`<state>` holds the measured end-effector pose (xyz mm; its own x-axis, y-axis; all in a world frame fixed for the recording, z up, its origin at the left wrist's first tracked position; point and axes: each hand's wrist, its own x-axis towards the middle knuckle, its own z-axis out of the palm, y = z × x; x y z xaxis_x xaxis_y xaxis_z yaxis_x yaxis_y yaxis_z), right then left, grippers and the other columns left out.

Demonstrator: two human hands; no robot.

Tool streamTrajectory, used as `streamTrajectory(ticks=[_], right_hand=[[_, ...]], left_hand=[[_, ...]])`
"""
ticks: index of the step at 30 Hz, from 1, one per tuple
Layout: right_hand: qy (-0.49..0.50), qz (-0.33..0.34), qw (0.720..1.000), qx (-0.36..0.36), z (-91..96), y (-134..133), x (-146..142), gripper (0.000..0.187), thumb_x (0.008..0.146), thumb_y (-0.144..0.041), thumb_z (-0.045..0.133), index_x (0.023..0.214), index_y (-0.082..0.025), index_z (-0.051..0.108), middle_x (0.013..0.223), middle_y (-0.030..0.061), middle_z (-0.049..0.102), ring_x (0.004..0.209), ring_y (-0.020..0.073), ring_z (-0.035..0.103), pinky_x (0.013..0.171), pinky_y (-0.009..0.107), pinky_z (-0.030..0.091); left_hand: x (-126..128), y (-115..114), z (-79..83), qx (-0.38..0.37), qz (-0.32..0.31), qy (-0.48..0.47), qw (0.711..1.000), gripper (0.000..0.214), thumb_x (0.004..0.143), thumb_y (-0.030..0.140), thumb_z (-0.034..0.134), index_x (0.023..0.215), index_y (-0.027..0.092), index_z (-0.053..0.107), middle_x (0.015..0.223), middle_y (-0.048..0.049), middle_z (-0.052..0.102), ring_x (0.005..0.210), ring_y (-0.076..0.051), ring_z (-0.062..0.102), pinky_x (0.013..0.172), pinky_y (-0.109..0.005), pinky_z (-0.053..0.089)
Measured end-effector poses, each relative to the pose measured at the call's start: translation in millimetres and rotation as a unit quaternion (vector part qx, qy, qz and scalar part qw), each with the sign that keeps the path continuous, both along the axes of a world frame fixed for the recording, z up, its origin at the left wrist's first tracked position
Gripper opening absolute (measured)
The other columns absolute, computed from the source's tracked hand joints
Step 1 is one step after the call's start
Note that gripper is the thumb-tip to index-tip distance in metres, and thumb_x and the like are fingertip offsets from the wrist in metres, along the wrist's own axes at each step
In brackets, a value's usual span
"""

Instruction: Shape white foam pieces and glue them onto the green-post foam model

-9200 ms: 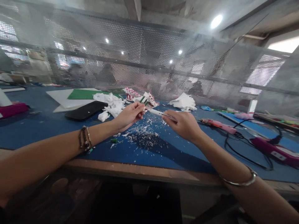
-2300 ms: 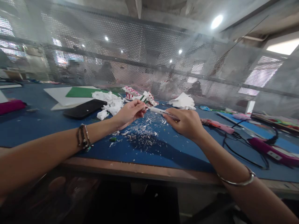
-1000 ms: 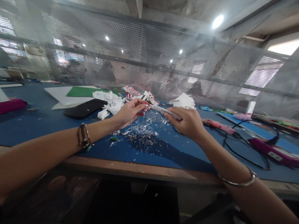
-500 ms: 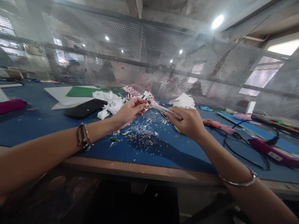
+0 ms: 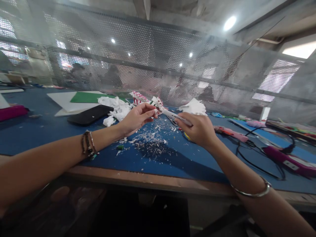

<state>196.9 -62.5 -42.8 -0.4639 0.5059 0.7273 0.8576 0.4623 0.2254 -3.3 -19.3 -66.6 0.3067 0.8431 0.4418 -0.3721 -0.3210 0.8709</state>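
My left hand (image 5: pixel 136 118) is raised over the blue table (image 5: pixel 37 131), its fingertips pinched on a small piece I cannot make out. My right hand (image 5: pixel 198 130) is closed round a slim white craft knife (image 5: pixel 172 115), whose tip points left and meets the pinched piece. Below both hands lies a scatter of white shavings (image 5: pixel 151 140). A tiny green bit (image 5: pixel 119 147) rests near my left wrist.
A black phone (image 5: pixel 89 115), crumpled white paper (image 5: pixel 116 110), white and green sheets (image 5: pixel 81 98) and red-white paper pieces (image 5: pixel 140 97) lie behind. Folded white paper (image 5: pixel 194 107), pink glue guns (image 5: pixel 232 132) (image 5: pixel 288 158) and black cables (image 5: pixel 256 158) lie right. A perforated screen (image 5: pixel 158 65) backs the table.
Both hands have risen slightly and stayed together; the knife tip has kept working at the pinched piece. Nothing on the table has moved.
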Motion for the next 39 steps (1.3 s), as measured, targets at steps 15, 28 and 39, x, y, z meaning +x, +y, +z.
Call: streamTrajectory(ticks=[15,28,39], right_hand=[[0.023,0.008,1.0,-0.006,-0.6,0.0,-1.9,0.032,0.081,-0.038,0.039,0.079,-0.018,0.063,0.055,0.0012,0.06,0.049,0.0109,0.052,0.046,0.022,0.031],[0.022,0.025,0.999,0.0,-1.4,-0.9,-3.1,0.03,0.081,-0.037,0.04,0.078,-0.018,0.063,0.052,0.0013,0.059,0.047,0.0109,0.052,0.043,0.022,0.031],[0.034,0.015,0.999,0.003,-2.0,0.4,-2.7,0.031,0.081,-0.037,0.04,0.078,-0.017,0.063,0.05,0.0014,0.057,0.045,0.0103,0.05,0.043,0.022,0.03]], left_hand=[[0.4,-2.0,3.5,-0.048,-0.021,-0.054,0.997,0.012,0.075,0.004,0.049,0.068,0.013,0.05,0.066,0.0027,0.059,0.059,-0.004,0.055,0.057,-0.015,0.044],[0.3,-5.4,6.6,-0.067,-0.038,-0.063,0.995,0.018,0.077,0.0,0.044,0.066,0.013,0.05,0.059,0.0031,0.057,0.054,-0.004,0.054,0.055,-0.015,0.045],[0.4,-2.1,5.0,-0.057,-0.033,-0.052,0.996,0.016,0.077,0.002,0.046,0.067,0.013,0.05,0.061,0.0025,0.058,0.055,-0.004,0.054,0.056,-0.015,0.045]])
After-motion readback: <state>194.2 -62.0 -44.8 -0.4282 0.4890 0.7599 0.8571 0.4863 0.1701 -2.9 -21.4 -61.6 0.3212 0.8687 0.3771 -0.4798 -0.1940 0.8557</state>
